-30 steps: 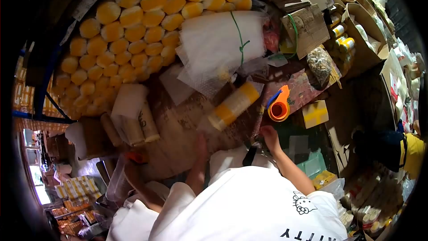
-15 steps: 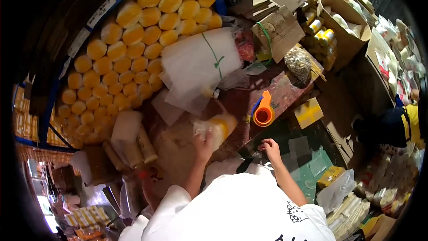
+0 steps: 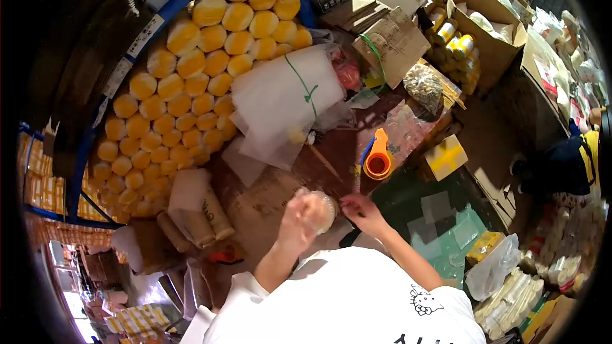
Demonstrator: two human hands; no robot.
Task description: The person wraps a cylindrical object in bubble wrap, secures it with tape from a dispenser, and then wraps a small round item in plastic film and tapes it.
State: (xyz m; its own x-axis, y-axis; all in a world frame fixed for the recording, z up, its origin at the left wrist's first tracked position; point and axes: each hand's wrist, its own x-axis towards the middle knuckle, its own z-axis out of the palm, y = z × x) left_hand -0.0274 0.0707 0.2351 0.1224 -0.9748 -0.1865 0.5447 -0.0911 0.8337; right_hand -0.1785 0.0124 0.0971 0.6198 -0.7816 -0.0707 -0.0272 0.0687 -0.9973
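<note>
1. Work item. I locate one wrapped roll (image 3: pixel 327 214) just beyond the front of the white shirt (image 3: pixel 344 286), at the near edge of the work table (image 3: pixel 258 213). One end faces my camera. I judge that this attitude exposes the end wrapping to both hands; whether the lower end bears on the table, I cannot tell.

2. Left hand (image 3: pixel 299 218). Set at the roll's nine o'clock side. Fingers are partly curled, clamped on the wrapping. Motion blur hides the exact finger gap. The grip appears to brace the roll against tipping.

3. Right hand (image 3: pixel 364 214). Set at three o'clock. Thumb and fingers are drawn in close to one another, tips beside the roll's rim. I cannot tell whether they touch it or pinch anything. The hands are near each other, with the roll between.

4. Near field, clock centred on the roll. Orange tool (image 3: pixel 377 164): between one and two o'clock, apparently placed for right-hand reach. White sheets (image 3: pixel 280 99): eleven o'clock, bound by green cord (image 3: pixel 298 76), presumably to keep the stack square. Paper-covered rolls (image 3: pixel 207 213): nine o'clock.

5. Far field. Yellow-and-white rolls (image 3: pixel 191 64): ten to eleven o'clock, stacked ends outward. Taped carton (image 3: pixel 446 158): two o'clock.
</note>
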